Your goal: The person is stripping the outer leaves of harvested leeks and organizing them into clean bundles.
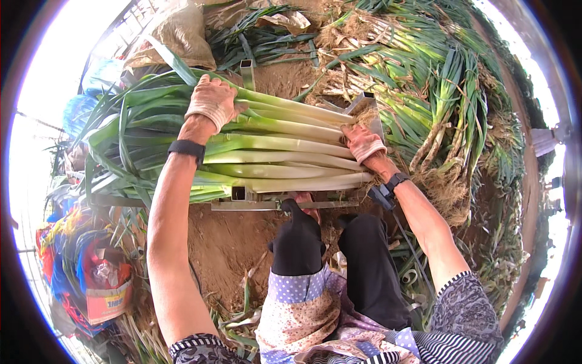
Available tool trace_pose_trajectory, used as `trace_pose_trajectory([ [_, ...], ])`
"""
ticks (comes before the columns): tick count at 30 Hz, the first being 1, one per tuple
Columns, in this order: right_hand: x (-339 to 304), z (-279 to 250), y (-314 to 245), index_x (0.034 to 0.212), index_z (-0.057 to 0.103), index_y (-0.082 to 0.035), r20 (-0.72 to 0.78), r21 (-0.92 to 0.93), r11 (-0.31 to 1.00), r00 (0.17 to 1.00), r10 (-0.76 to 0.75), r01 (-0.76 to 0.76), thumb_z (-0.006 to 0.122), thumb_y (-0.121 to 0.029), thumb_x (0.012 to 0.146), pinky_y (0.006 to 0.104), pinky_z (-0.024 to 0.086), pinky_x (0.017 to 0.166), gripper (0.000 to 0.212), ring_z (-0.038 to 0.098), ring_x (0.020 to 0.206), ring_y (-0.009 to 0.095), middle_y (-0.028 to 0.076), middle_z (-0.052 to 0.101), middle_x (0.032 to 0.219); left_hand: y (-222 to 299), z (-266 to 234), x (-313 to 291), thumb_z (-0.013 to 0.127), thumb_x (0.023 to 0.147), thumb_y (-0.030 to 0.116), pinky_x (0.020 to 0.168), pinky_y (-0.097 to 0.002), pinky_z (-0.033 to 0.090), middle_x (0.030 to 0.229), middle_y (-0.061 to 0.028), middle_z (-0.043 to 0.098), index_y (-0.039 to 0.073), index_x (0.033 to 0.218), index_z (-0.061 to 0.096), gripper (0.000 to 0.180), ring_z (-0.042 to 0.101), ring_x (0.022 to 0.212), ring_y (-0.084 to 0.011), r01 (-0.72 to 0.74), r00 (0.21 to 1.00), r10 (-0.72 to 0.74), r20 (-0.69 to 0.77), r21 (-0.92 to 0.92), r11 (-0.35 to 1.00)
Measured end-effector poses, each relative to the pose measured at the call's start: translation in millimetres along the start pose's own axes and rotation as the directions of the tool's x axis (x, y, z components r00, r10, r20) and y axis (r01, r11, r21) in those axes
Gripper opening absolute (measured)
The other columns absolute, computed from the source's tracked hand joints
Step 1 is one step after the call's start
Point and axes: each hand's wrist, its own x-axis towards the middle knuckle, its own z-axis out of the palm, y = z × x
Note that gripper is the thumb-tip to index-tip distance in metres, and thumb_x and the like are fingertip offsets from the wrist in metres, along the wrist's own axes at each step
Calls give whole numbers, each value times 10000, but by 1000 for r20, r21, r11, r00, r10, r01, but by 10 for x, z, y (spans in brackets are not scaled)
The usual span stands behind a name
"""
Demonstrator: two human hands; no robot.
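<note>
The left hand (212,102) lies on the leeks (276,145) and the right hand (364,143) touches their white ends (347,180), grips unclear, maybe lining them up, which next needs gentle pushing.

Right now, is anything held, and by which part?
Leeks: the left hand is over their green leaf bases, the right hand at their root ends; grip unclear.

My feed is bright with daylight, burnt out to white at far left and right, with bluish fringing along the black rim. Past the right edge of the rack (248,207), a brown strip (526,242) curves. I see the leeks (291,144) crisply; the trousers (371,261) sink into near-black.
</note>
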Motion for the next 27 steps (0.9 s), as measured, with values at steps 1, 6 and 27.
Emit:
trace_pose_trajectory([
  [1,-18,-6,21,1107,547,-131,30,-7,1000,999,11,-11,520,-176,816,393,513,626,296,575,834,295,133,578,878,28,-87,20,444,867,533,867,-395,421,863,-123,658,90,894,680,503,599,916,-284,27,994,-22,106,-47,999],
  [6,-32,26,53,1074,557,-160,46,81,995,997,61,-64,540,-210,814,411,517,654,266,573,907,313,109,580,948,-175,-119,-106,378,882,577,719,-444,464,681,-175,628,26,695,661,648,613,701,-349,185,944,-128,306,-167,968],
  [27,100,-106,-227,1122,528,-115,-70,-43,998,996,-55,52,571,-187,750,392,488,654,381,554,832,290,94,585,897,-1666,545,-1141,437,881,508,983,-374,352,1238,-106,519,152,1264,510,527,467,1157,-277,342,935,-341,97,14,940],
])
